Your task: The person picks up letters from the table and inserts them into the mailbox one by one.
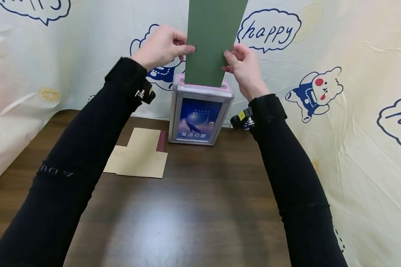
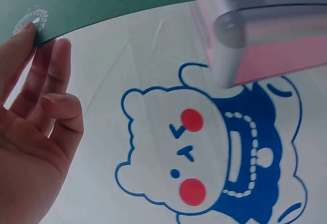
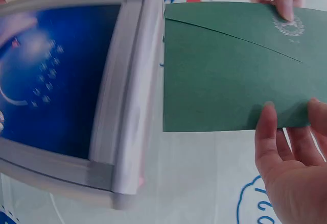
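A long green envelope (image 1: 214, 40) stands upright over the top of a silver-framed box (image 1: 174, 115) with a pink lid (image 1: 180, 79). Its lower edge meets the lid at the slot; I cannot tell whether it is inside. My left hand (image 1: 162, 46) pinches the left edge of the envelope between thumb and fingers. At the opposite edge, my right hand (image 1: 246, 68) pinches it the same way. The right wrist view shows a diagonal flap line and a pale laurel emblem (image 3: 289, 27) near the left thumb. On the box front is a blue whale poster (image 1: 198, 120) and a small lock (image 1: 211, 123).
Left of the box, cream envelopes (image 1: 142, 157) lie overlapping on the brown wooden table (image 1: 200, 207), with a dark red piece (image 1: 161, 141) showing beside them. Behind the box hangs a pale cloth (image 1: 364, 148) printed with cartoon bears and lettering.
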Demonstrator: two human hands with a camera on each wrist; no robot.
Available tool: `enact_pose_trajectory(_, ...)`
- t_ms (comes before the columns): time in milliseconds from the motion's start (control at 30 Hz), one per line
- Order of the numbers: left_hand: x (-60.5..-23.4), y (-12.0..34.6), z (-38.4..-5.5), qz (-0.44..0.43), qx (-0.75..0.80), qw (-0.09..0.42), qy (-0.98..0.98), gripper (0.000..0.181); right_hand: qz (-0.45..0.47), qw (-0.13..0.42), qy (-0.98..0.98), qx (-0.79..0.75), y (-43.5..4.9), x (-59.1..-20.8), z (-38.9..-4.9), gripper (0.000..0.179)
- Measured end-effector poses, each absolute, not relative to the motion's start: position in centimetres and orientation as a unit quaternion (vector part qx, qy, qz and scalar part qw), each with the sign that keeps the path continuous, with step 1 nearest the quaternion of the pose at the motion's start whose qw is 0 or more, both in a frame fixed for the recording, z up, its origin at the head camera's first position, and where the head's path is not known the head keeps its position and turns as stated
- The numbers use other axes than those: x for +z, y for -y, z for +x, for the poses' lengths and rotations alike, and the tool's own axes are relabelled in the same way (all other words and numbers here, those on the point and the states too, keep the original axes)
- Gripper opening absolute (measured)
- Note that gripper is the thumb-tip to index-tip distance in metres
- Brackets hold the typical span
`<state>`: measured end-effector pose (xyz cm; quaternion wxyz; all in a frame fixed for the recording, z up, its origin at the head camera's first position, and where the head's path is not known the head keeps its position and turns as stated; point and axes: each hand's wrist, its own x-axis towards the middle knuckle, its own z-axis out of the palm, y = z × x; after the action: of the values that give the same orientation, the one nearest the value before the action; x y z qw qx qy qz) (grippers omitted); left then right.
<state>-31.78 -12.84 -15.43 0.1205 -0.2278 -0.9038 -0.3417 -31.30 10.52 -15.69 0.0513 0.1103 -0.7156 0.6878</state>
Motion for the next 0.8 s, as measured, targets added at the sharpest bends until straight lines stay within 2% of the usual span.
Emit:
enact_pose_trajectory(267,-14.9,12.4,-33.1,-0.215,-0.371,0.119,0.896,0.037,0.103,0.071,0.719,0.684,-10.4,-15.5,-32.5,0.019)
enact_pose_trajectory(467,-16.2,12.5,-33.9,-0.227,-0.351,0.133,0.899,0.037,0.096,0.074,0.733,0.67,-10.1,-16.9,-33.3,0.021)
enact_pose_trajectory(800,-19.1,12.3,-34.6,-0.215,-0.329,0.1,0.914,0.037,0.077,0.093,0.809,0.575,-9.9,-20.5,-34.2,0.021)
